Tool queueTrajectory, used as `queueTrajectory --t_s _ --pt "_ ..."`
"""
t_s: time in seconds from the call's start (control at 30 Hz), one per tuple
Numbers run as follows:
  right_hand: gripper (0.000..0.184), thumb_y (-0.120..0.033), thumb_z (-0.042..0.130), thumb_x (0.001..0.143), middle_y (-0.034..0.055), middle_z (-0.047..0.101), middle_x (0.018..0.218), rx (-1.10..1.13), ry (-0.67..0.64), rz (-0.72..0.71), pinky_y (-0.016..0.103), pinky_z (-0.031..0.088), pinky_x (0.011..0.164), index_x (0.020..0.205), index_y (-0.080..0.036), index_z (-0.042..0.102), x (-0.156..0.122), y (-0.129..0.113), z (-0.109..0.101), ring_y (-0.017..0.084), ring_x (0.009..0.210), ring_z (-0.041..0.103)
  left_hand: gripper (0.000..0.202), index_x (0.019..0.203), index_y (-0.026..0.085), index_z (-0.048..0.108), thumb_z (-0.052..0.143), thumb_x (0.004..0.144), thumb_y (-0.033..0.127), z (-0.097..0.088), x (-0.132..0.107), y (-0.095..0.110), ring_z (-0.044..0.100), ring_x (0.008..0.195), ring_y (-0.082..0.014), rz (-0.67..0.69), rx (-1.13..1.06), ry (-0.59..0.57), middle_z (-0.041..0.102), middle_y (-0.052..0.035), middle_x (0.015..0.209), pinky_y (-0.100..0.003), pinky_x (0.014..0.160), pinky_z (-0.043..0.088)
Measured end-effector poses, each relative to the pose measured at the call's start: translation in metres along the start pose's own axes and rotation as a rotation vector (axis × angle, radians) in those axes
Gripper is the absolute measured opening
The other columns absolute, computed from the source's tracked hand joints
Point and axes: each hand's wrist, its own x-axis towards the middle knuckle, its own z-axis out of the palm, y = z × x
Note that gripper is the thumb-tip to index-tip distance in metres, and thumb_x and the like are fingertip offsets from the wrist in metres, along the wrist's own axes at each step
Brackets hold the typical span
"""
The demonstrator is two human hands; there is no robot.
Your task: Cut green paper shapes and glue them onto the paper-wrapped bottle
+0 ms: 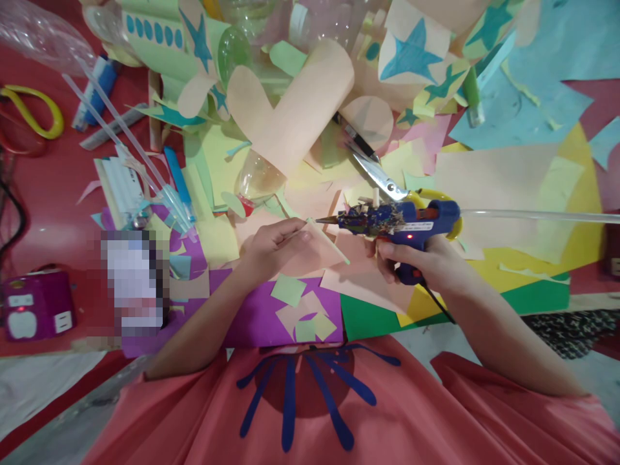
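Observation:
My right hand (411,258) is wrapped round the handle of a blue hot glue gun (421,223), whose red light is lit. Bits of paper cling to its front, and a long clear glue stick (537,215) runs out of its back. My left hand (276,248) pinches a small folded piece of pale paper (327,244) with a light green edge. The gun's metal nozzle points left, close to the upper corner of that paper; whether it touches, I cannot tell. Scissors with yellow handles (382,177) lie just behind the gun, blades open.
Cut coloured paper covers the table. At the back stand a rolled peach paper shape (310,97), clear plastic bottles and a paper with a blue star (411,55). On the left lie yellow-handled scissors (41,110), blue markers (99,93), clear glue sticks and a purple power socket box (39,303).

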Motion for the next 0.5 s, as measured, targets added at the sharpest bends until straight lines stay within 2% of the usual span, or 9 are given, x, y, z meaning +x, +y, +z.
queueTrajectory --t_s 0.23,0.4,0.5 --pt "0.036 -0.048 0.086 0.068 -0.0013 0.061 0.05 0.006 -0.011 0.011 0.024 0.04 0.039 0.07 -0.019 0.064 -0.0003 -0.0003 -0.0006 0.012 0.04 0.053 0.028 0.068 0.021 0.052 0.058 0.086 0.042 0.0 0.0007 0.0012 0.038 0.057 -0.0102 -0.016 -0.007 0.035 0.042 0.0046 0.061 -0.024 0.054 0.032" --pt "0.037 -0.047 0.086 0.068 -0.0013 0.06 0.048 -0.01 -0.014 0.032 0.024 0.04 0.04 0.071 -0.019 0.063 -0.0009 -0.0006 -0.0017 0.012 0.04 0.053 0.031 0.063 0.021 0.046 0.059 0.082 0.041 -0.0006 0.0016 0.003 0.034 0.055 -0.0097 -0.026 -0.034 0.058 0.035 0.0049 0.058 -0.023 0.051 0.03" --pt "0.038 -0.048 0.086 0.068 -0.0013 0.06 0.047 -0.014 -0.001 0.033 0.024 0.04 0.04 0.069 -0.019 0.062 -0.0016 -0.0001 -0.0025 0.011 0.039 0.052 0.029 0.063 0.021 0.048 0.06 0.081 0.041 -0.0013 0.0023 0.004 0.033 0.055 -0.0093 -0.031 -0.052 0.07 0.036 0.0048 0.058 -0.022 0.049 0.029"
